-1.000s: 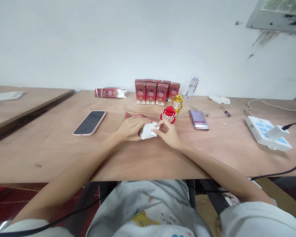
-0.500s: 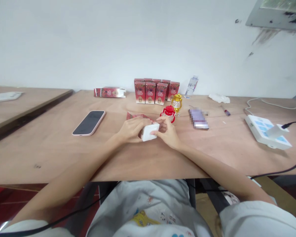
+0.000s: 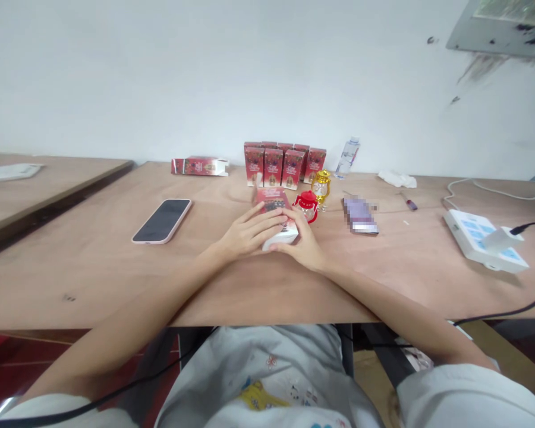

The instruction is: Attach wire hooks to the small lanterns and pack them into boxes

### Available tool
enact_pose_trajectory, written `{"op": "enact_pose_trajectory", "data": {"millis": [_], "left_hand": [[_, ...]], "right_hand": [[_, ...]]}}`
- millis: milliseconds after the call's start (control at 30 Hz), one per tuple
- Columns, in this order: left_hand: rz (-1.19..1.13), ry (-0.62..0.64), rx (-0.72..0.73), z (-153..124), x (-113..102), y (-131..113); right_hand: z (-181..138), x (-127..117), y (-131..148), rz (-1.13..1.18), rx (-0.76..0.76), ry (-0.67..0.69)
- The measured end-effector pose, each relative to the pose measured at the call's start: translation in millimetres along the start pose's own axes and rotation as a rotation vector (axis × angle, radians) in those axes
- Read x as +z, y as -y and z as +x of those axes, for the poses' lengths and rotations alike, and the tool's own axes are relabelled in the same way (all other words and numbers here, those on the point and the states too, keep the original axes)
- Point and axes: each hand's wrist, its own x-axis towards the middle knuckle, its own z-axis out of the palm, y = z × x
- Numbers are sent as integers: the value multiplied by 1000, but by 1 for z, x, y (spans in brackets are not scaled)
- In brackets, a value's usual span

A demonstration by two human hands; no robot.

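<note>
Between my two hands is a red printed box (image 3: 273, 196) with a white end turned toward me. My left hand (image 3: 253, 230) lies across its top and left side, fingers closed around it. From the right, my right hand (image 3: 306, 242) grips the same box, thumb near its white end. Fingers cover much of the middle of the box. A flap seems to stand up at its far end. Just beyond my right hand stands a small red lantern (image 3: 307, 205), and behind that a gold lantern (image 3: 321, 185).
Several red boxes (image 3: 273, 166) stand in rows by the wall. An opened red box (image 3: 200, 166) lies to their left. A phone (image 3: 162, 221) is at left; another phone (image 3: 360, 215), a clear bottle (image 3: 349, 156), a tissue (image 3: 397, 179) and a power strip (image 3: 485, 241) are at right.
The box has turned in my hands, so its red printed face now shows upward. My left hand has slid over its top. The lanterns and standing boxes have stayed put.
</note>
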Motion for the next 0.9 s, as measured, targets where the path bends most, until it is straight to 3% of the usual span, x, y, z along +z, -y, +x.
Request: {"op": "enact_pose_trajectory", "data": {"millis": [267,700,900], "left_hand": [[-3,152,-132,-3,-1,-1],[125,35,-298,-3,-3,-6],[-15,-149,-446,4,-3,-13]], "right_hand": [[-3,-5,8,-207,-122,-36],[-6,-2,1,-422,-417,-58],[-8,0,3,-562,-499,-67]]}}
